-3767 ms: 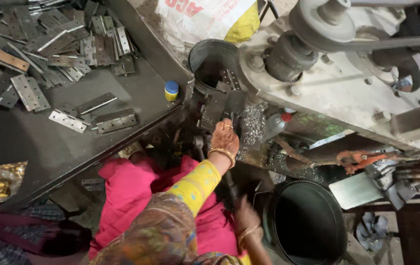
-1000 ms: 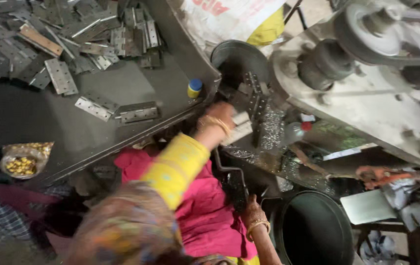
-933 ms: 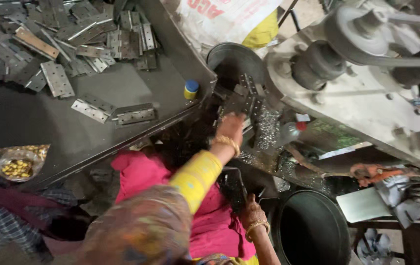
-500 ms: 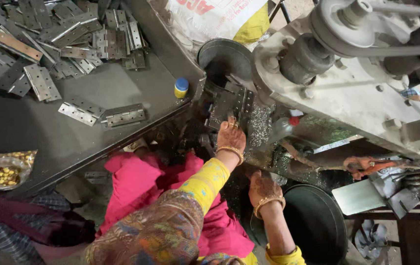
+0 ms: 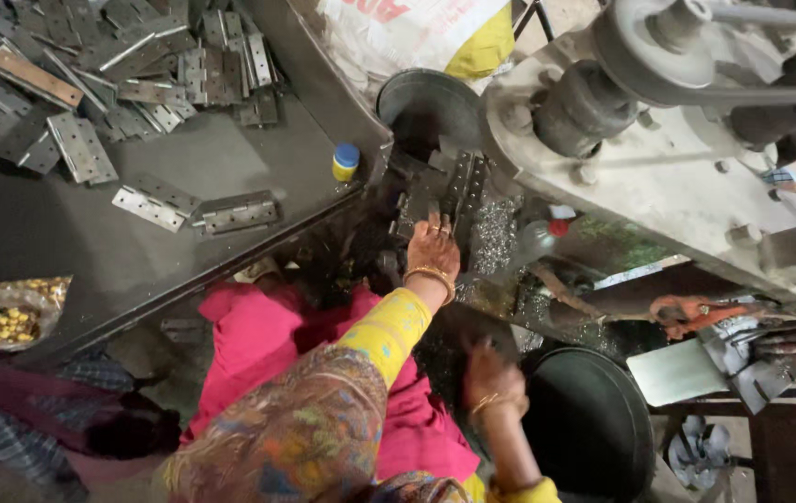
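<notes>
- Your left hand (image 5: 432,250) reaches forward, wrist bent, fingers laid flat on a perforated metal strip (image 5: 462,191) at the press bed's near edge.
- Your right hand (image 5: 492,374) hangs low by the black drum (image 5: 593,424); its fingers' state can't be told.

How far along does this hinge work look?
Done: I cannot tell; no finished stack shows apart. In hand: the left hand rests on a hinge at the machine, with metal chips beside it; the right hand is low by a dark bin. Left: a big pile of hinges covers the table.
</notes>
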